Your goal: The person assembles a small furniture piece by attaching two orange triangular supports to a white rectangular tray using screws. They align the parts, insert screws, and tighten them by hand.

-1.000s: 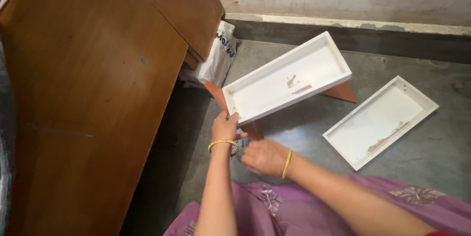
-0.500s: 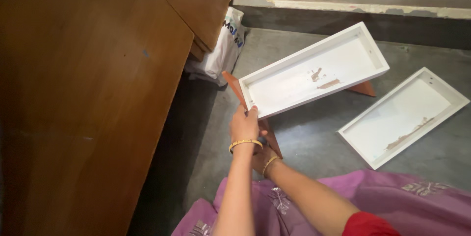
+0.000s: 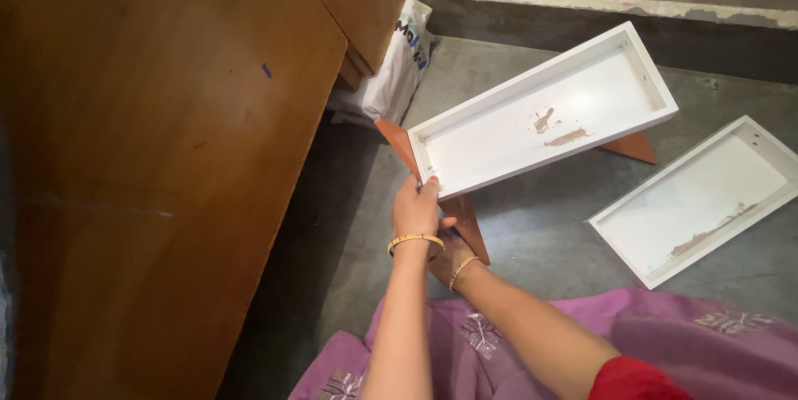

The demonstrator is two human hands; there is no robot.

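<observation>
Since the left hand [image 3: 416, 210] pinches the white tray [image 3: 544, 113] at its corner, it looks light, stiff (right hand [image 3: 453, 257] grip hidden).

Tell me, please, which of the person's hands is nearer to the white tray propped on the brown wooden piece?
The left. The left hand grips the near end corner of the propped white tray, fingers on its rim. The right hand sits lower, behind the left wrist, against the brown wooden piece.

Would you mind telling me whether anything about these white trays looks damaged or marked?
Yes. The raised white tray, gripped at its near corner by the left hand, has brown smears on its inner floor. The second tray on the floor shows a similar brown streak along one inner edge.
</observation>
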